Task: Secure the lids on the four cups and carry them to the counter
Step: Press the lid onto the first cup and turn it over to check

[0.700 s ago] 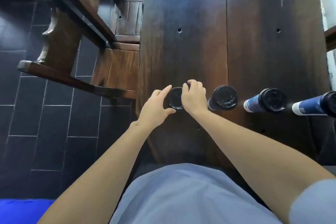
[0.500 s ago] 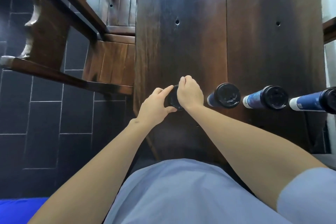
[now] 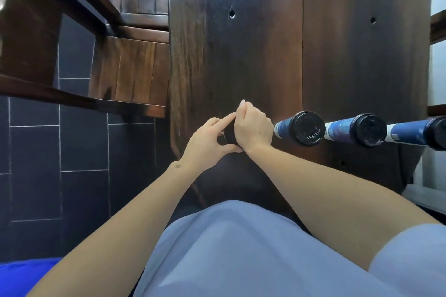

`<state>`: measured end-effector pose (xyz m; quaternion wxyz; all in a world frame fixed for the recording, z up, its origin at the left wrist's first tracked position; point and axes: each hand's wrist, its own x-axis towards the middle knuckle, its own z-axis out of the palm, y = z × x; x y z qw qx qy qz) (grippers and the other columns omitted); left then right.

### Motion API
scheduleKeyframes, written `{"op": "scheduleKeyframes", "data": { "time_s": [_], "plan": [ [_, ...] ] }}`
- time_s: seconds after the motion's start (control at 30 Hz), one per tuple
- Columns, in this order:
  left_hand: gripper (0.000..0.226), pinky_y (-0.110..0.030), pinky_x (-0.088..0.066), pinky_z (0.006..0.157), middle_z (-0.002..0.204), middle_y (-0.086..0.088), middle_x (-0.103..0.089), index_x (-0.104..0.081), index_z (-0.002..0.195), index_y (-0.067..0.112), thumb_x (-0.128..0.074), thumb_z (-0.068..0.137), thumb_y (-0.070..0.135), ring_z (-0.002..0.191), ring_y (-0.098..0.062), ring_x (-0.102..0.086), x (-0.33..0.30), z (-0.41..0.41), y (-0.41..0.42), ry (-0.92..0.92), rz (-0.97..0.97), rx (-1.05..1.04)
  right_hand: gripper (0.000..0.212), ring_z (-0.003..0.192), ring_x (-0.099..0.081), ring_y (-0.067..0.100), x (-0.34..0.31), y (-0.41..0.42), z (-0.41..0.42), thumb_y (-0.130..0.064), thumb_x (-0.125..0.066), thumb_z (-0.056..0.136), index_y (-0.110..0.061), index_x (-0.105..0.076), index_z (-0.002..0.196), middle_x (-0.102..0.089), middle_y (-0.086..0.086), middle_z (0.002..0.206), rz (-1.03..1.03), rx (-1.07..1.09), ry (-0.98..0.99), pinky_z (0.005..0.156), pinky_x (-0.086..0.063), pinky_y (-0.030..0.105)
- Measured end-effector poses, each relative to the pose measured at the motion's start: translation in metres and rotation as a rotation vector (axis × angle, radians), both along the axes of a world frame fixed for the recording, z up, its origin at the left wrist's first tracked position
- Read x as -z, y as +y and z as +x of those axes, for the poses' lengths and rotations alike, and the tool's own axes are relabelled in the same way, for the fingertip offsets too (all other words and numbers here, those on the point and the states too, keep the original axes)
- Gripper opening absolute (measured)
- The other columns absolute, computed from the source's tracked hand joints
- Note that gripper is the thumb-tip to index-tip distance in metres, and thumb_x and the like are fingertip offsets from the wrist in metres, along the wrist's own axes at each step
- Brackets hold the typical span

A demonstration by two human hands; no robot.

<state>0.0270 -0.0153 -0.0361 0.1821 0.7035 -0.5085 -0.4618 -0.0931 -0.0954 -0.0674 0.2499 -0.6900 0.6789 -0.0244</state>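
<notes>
A row of blue cups with black lids stands along the near edge of the dark wooden table (image 3: 241,55). Both hands are on the leftmost cup's black lid (image 3: 228,133), which shows only as a dark sliver between them. My left hand (image 3: 207,142) pinches the lid's left rim with forefinger and thumb. My right hand (image 3: 253,128) lies curled over the lid's top and right side. To the right stand a second cup (image 3: 306,128), a third cup (image 3: 368,130) and a fourth cup (image 3: 420,132), each with its lid on.
A wooden chair (image 3: 130,67) stands against the table's left side over dark floor tiles (image 3: 82,147). A pale wall and window frame (image 3: 438,31) run along the right edge. My grey-blue shirt fills the lower view.
My right hand has slid further over the lid, hiding most of it. My left forefinger now reaches up to the right hand. The camera shifted slightly, so the cups sit a little to the right.
</notes>
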Motion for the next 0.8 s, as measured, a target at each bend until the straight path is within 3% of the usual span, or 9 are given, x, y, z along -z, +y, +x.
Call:
{"op": "scheduleKeyframes", "data": {
  "time_s": [0.13, 0.27, 0.47, 0.67, 0.8],
  "plan": [
    [0.085, -0.021, -0.049, 0.098, 0.133, 0.005, -0.062, -0.046, 0.159, 0.032, -0.089, 0.086, 0.029, 0.113, -0.013, -0.060, 0.012, 0.007, 0.006, 0.093, 0.000, -0.016, 0.039, 0.057, -0.046, 0.004, 0.002, 0.006, 0.002, -0.041, -0.027, 0.110, -0.025, -0.055, 0.088, -0.056, -0.011, 0.078, -0.020, -0.009, 0.019, 0.053, -0.024, 0.015],
    [0.083, -0.018, -0.049, 0.098, 0.132, 0.004, -0.064, -0.048, 0.158, 0.030, -0.089, 0.086, 0.028, 0.112, -0.013, -0.060, 0.018, 0.007, 0.008, 0.102, -0.027, -0.024, 0.033, 0.064, -0.053, 0.009, 0.001, 0.007, 0.003, -0.041, -0.027, 0.106, -0.025, -0.051, 0.090, -0.055, -0.008, 0.080, -0.040, -0.042, 0.035, 0.051, -0.026, 0.016],
    [0.082, -0.011, -0.045, 0.094, 0.132, 0.005, -0.063, -0.048, 0.158, 0.030, -0.089, 0.087, 0.029, 0.111, -0.012, -0.059, 0.024, 0.006, 0.009, 0.092, -0.050, -0.016, 0.039, 0.069, -0.055, 0.009, 0.004, 0.008, 0.004, -0.042, -0.033, 0.106, -0.019, -0.064, 0.103, -0.054, -0.010, 0.084, -0.046, -0.020, 0.041, 0.053, -0.030, 0.014],
    [0.087, -0.013, -0.046, 0.089, 0.122, 0.013, -0.057, -0.044, 0.161, 0.034, -0.089, 0.086, 0.033, 0.108, -0.014, -0.062, 0.025, 0.006, 0.011, 0.091, -0.039, -0.011, 0.036, 0.068, -0.053, 0.010, 0.000, 0.007, 0.005, -0.038, -0.031, 0.108, -0.020, -0.059, 0.097, -0.055, -0.008, 0.082, -0.033, -0.021, 0.041, 0.051, -0.026, 0.016],
    [0.087, -0.010, -0.045, 0.087, 0.132, 0.008, -0.061, -0.039, 0.162, 0.038, -0.087, 0.088, 0.034, 0.110, -0.015, -0.062, 0.028, 0.004, 0.012, 0.069, -0.039, -0.005, 0.034, 0.066, -0.050, 0.010, -0.004, 0.005, 0.003, -0.036, -0.027, 0.110, -0.023, -0.049, 0.088, -0.056, -0.006, 0.080, 0.007, -0.022, 0.023, 0.052, -0.026, 0.021]
  ]
}}
